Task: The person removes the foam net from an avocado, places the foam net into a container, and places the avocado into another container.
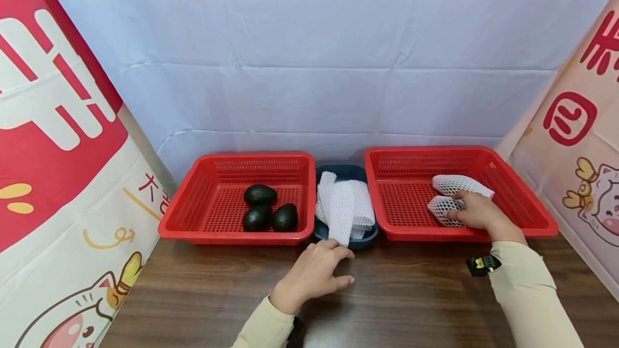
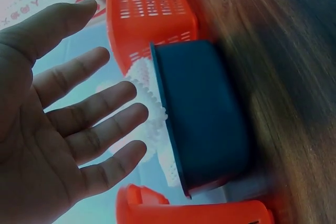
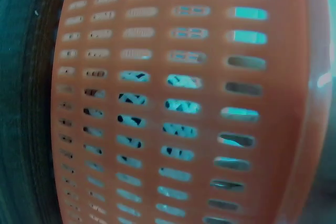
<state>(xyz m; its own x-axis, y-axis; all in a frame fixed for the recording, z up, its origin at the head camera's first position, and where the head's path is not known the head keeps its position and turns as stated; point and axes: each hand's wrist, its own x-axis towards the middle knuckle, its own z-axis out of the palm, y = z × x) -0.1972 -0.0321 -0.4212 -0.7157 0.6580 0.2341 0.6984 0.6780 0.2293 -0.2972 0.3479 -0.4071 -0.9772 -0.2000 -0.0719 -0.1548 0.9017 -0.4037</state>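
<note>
In the head view my right hand [image 1: 476, 211] is inside the right red basket, its thumb and fingers around one end of an avocado in a white foam net sleeve [image 1: 439, 209]. Another netted avocado [image 1: 459, 184] lies just behind it. Only bits of white net [image 3: 181, 106] show through the basket wall in the right wrist view; that hand is hidden there. My left hand [image 1: 316, 273], fingers spread and holding nothing, is at the front of a dark blue bin [image 2: 205, 114]. Its fingertips are close to the end of a white foam net sleeve [image 1: 342, 214] hanging over the bin's rim.
Three bare dark avocados [image 1: 260, 195] lie in the left red basket [image 1: 208, 235]. The blue bin, with several foam sleeves, stands between that basket and the right red basket [image 1: 396, 234]. Printed cloths hang at both sides, and a pale cloth [image 1: 309, 101] behind.
</note>
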